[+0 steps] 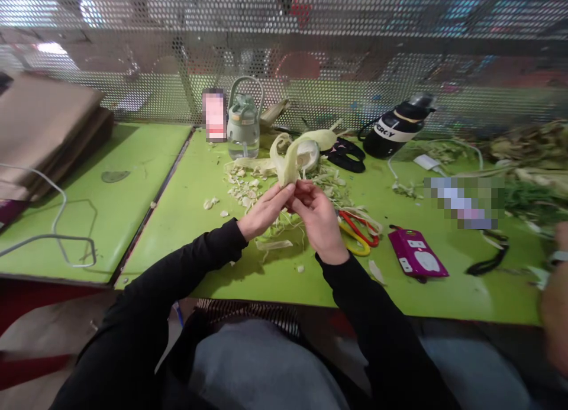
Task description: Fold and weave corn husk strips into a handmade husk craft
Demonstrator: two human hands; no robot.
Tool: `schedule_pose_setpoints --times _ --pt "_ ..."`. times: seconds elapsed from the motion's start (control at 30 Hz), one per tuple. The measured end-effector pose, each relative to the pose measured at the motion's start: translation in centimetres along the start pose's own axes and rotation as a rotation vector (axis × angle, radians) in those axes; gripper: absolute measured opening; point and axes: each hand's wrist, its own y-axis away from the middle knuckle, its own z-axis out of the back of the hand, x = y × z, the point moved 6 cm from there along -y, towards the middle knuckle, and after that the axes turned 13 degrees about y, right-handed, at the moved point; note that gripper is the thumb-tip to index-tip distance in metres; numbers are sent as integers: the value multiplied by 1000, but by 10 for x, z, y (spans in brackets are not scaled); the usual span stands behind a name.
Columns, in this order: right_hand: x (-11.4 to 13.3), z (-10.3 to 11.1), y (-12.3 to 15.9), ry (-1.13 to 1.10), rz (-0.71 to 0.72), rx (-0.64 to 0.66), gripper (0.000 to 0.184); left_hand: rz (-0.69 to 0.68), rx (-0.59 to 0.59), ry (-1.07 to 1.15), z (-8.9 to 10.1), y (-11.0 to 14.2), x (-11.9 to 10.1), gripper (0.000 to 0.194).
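Left hand [266, 212] and right hand [322, 218] meet at the fingertips, forearms converging inward. Both grips are narrow, pinching the base of a pale green husk [289, 158], held upright above the scrap-strewn tabletop [199, 220], its strips curling outward.

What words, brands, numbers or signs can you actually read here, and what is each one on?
"ERGY", on the white band of the tilted black bottle; any letters before it are not clear.
Purple packet: white patches, any print too small to read.
Pale green bottle: small marks, unreadable.
Upright pink-screened item and flat item: pixelated, unreadable.
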Motion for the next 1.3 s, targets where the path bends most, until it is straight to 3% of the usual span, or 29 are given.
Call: schedule_pose_setpoints --times 0.17,0.27,0.37,0.47,0.57,0.73,0.87,1.07,1.2,1.3 --pt "3 1 2 18 52 -60 52 -121 110 -60 -12 1 -12 27" --pt "15 13 1 171 66 -24 49 -187 24 -132 -7 1 -30 24" --pt "29 31 -3 282 101 -38 51 -1 50 -44 -5 -1 -30 23" --pt "30 23 -5 261 83 209 45 317 275 92 -17 6 -16 26" --pt "29 16 -4 122 61 323 49 437 365 143 -23 15 -7 28" --pt "31 24 -3 -38 61 163 29 451 300 88 -23 18 6 27" --pt "30 25 -1 20 48 122 26 439 289 79 -25 19 12 28" --pt "28 41 -3 162 68 -140 23 491 268 82 -27 25 21 23" --pt "19 55 -16 214 75 -220 30 600 255 85 -22 26 25 25" --pt "15 67 -24 196 94 -276 35 738 315 79 -17 27 25 27"
